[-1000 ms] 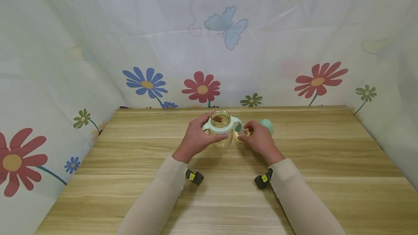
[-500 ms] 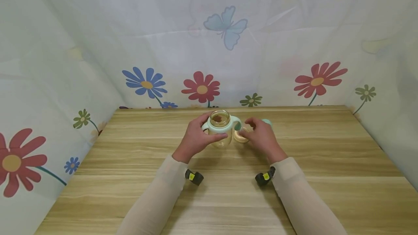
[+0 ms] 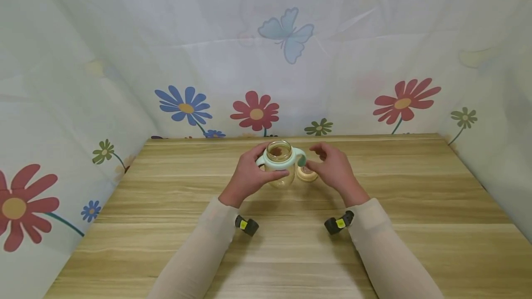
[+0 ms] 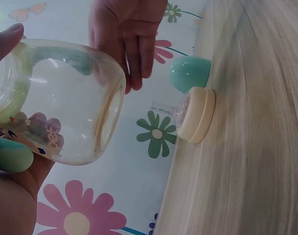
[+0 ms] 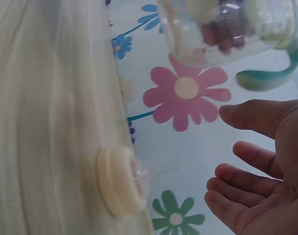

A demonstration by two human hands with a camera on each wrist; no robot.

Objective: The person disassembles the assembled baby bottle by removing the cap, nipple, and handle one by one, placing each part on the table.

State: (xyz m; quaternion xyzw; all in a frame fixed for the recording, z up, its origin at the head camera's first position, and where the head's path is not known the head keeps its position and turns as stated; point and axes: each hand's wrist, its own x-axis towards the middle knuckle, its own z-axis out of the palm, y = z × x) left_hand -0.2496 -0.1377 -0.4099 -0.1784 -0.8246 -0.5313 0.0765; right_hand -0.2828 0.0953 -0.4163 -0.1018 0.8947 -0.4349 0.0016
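Note:
My left hand (image 3: 251, 175) grips a clear baby bottle (image 3: 283, 182) that has a mint ring with two handles. The bottle's mouth is uncovered, and in the head view it is held upright above the table. To its right, a cream screw collar with a clear nipple (image 4: 197, 115) stands nipple-up on the table. My right hand (image 3: 335, 170) hovers over that collar, its fingers loosely bent and apart, holding nothing. In the right wrist view a gap shows between the right fingers and both the bottle and the collar (image 5: 120, 181).
A mint dome cap (image 4: 190, 73) stands on the table beside the collar; in the head view my right hand hides it. The wood-grain table (image 3: 282, 253) ends at the back against a flower-printed curtain (image 3: 328, 68).
My right hand has drawn away from the nipple and lifted slightly to the right, leaving the collar on the table. The cap has become hidden behind it. My left hand keeps the bottle nearly still.

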